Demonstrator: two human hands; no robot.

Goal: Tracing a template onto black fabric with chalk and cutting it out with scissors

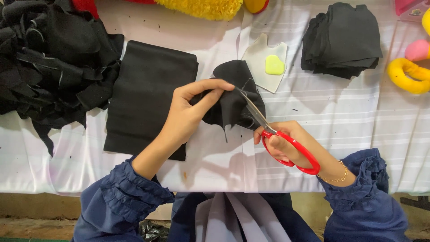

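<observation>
My left hand (188,112) pinches a small piece of black fabric (235,96) and lifts it over the table. My right hand (291,141) grips red-handled scissors (277,134), whose blades reach up and left into the fabric's right edge. A thin strip hangs from the lower edge of the piece. Both arms wear dark blue sleeves with ruffled cuffs, and a gold bracelet sits on the right wrist.
A folded black cloth (148,94) lies to the left, and a heap of black scraps (49,58) beyond it. A stack of cut black pieces (342,40) sits at the upper right. A pale pattern template (260,67) carries a yellow-green chalk (274,65). Yellow and pink plush parts (410,74) lie at the right edge. White striped tablecloth (349,116).
</observation>
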